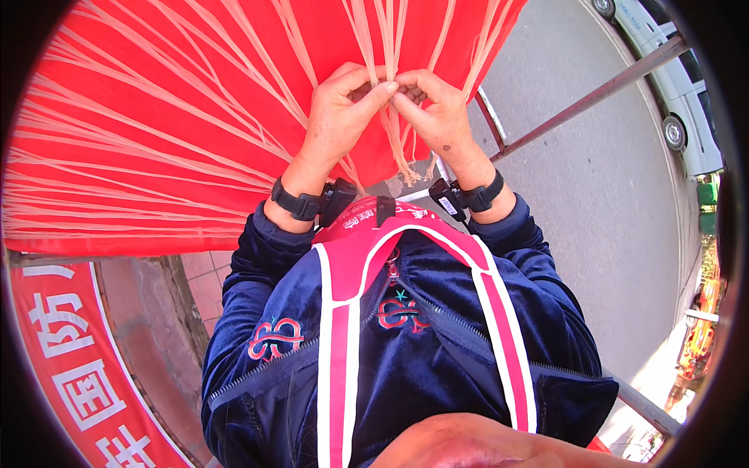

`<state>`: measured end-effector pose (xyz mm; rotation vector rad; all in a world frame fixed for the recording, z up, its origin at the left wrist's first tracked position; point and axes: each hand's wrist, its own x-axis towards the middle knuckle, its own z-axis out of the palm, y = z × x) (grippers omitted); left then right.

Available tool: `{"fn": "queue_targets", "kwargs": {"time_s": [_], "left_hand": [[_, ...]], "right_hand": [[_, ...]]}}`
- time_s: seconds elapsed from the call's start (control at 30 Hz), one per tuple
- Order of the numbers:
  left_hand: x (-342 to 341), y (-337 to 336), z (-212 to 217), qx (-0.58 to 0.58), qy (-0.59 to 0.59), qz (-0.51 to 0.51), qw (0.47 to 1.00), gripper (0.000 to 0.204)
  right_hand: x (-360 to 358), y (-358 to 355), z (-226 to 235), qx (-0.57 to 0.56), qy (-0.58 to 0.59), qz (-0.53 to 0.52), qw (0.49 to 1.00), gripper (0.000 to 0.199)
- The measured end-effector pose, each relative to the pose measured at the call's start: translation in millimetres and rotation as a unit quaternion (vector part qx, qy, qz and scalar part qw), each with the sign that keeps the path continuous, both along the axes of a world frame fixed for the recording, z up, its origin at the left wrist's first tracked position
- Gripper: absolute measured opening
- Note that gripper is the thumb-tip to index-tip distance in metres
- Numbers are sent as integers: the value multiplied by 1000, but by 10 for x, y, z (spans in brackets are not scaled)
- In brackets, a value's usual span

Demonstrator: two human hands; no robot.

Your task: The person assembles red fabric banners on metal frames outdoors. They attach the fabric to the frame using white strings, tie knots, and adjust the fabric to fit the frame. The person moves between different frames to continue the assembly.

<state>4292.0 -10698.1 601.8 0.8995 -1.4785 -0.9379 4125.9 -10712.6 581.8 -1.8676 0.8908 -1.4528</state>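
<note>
Both my hands are raised to the near right part of a red sheet [331, 43], fingertips meeting over a bunch of long pale strands [399, 148]. My left hand [334, 109] is closed in a pinch on these strands, thumb pointing inward. Against it, my right hand [441, 115] pinches the same bunch with thumb and forefinger. Loose, frayed ends dangle below the fingers. Many more pale strands [234, 109] fan out across the sheet to the left. Whether the strands are knotted between my fingertips is hidden.
A metal rail [601, 93] runs past the sheet's right side, with grey pavement [577, 210] beyond. Parked vehicles [679, 101] stand at the far right. At lower left hangs a red banner [47, 292] with white characters. Black straps with small devices sit on both wrists.
</note>
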Motion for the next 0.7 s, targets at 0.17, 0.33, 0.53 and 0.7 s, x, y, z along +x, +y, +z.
{"fn": "queue_targets", "kwargs": {"time_s": [0.17,0.33,0.53,0.7], "left_hand": [[-31,2,-54,-3,-6,4,1000,19],[-20,4,-100,12,-15,17,1000,16],[-24,8,-71,21,4,0,1000,14],[-50,4,-22,14,-7,-1,1000,14]], "right_hand": [[-67,-32,-76,79,-51,64,994,16],[-122,-89,-115,143,-89,143,975,15],[-201,-121,-86,170,-105,189,961,13],[-224,-180,-79,187,-128,200,953,10]]}}
